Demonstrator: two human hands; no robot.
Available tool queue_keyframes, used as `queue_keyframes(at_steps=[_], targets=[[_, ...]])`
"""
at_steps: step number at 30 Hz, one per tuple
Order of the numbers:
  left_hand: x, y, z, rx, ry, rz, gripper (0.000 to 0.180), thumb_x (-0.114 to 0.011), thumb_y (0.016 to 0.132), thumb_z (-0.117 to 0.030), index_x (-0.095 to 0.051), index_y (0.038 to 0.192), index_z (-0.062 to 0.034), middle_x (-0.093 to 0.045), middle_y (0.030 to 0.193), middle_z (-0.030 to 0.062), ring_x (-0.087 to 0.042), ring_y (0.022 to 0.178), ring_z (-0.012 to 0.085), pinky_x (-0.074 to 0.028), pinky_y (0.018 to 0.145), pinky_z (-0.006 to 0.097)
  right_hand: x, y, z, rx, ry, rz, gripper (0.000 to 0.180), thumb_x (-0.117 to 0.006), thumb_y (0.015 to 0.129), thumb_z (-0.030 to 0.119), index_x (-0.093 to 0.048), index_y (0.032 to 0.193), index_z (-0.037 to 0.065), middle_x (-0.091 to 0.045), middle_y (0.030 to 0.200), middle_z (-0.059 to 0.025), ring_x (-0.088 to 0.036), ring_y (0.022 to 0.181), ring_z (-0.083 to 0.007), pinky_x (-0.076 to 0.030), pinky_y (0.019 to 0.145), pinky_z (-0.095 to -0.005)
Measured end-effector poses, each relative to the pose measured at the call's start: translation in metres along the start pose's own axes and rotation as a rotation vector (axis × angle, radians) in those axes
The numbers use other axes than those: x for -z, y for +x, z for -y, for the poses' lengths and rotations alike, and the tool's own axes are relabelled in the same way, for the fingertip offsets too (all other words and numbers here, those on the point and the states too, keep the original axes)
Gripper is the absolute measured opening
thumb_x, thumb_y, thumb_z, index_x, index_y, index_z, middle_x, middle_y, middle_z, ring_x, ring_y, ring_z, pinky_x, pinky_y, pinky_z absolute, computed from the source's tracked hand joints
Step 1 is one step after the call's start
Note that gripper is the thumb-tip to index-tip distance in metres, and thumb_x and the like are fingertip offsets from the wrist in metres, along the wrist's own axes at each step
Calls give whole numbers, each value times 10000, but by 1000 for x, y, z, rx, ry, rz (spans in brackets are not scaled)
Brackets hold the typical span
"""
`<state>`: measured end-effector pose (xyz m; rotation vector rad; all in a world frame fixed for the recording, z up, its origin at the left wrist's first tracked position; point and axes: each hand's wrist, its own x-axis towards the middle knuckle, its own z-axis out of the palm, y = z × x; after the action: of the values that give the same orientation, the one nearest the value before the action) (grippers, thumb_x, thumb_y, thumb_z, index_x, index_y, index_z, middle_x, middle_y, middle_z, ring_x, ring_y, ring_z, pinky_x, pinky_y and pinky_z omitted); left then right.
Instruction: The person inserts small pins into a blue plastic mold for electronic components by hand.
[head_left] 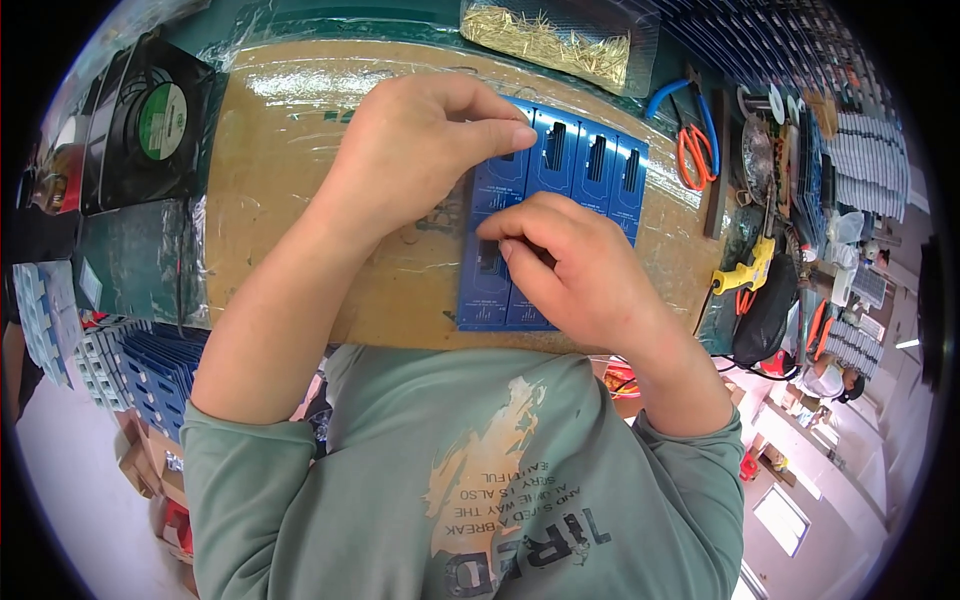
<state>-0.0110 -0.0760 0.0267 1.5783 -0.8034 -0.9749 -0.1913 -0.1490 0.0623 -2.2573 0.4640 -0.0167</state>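
A blue circuit board panel (592, 192), divided into several sections with dark slots, lies on the brown work mat (275, 160). My left hand (425, 150) reaches over the panel's far left part, its thumb and forefinger pinched together near the far edge. Whatever may sit between those fingertips is too small to make out. Bent over the panel's middle, my right hand (580, 260) has its forefinger and thumb close together beside a dark slot on the left side. Its fingertips touch or nearly touch the panel, and anything held there is hidden.
Thin gold-coloured pins (545, 42) fill a clear tray at the back. To the right lie blue-handled pliers (714, 135), orange-handled cutters (690, 155) and a yellow-handled soldering iron (745, 272). A black fan (150, 120) stands left; stacked blue boards (155, 375) sit below it.
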Motion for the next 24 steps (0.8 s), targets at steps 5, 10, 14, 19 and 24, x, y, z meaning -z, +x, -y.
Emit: queue_keyframes(at_steps=[5,10,14,19,24], targets=[[0,-1,-1,9,5,-1,272,-761,798,-258,-750,927,-18,-657,709,49,-556,634,116,-463,599,292,-5,4,4,-81,25,-38,203,-575,857,76,-639,1050,72,-677,947,-171,-651,855,-389,-533,715,-467],[0,-1,-2,20,5,0,268,-761,797,-254,-749,924,-18,-657,709,49,-556,631,114,-466,598,288,-2,8,9,-126,-36,39,209,-556,850,78,-626,1044,47,-680,954,-197,-652,859,-402,-528,735,-486],[1,0,-4,12,7,10,218,-764,812,-181,-740,931,-1,-669,753,32,-574,662,87,-477,606,248,0,12,12,-131,-65,61,208,-545,839,66,-625,1029,34,-679,947,-205,-651,856,-406,-523,742,-493],[1,-1,-5,26,-21,11,169,-771,823,-109,-731,927,17,-680,799,13,-591,698,63,-491,618,214,3,18,17,-177,-77,126,178,-537,822,49,-618,977,20,-680,917,-214,-649,834,-413,-517,740,-501],[2,-1,-6,34,-21,17,165,-774,817,-108,-732,918,16,-690,815,19,-594,724,70,-492,655,226,4,22,17,-192,-87,137,168,-541,818,55,-620,962,20,-682,870,-210,-649,809,-416,-517,729,-502]])
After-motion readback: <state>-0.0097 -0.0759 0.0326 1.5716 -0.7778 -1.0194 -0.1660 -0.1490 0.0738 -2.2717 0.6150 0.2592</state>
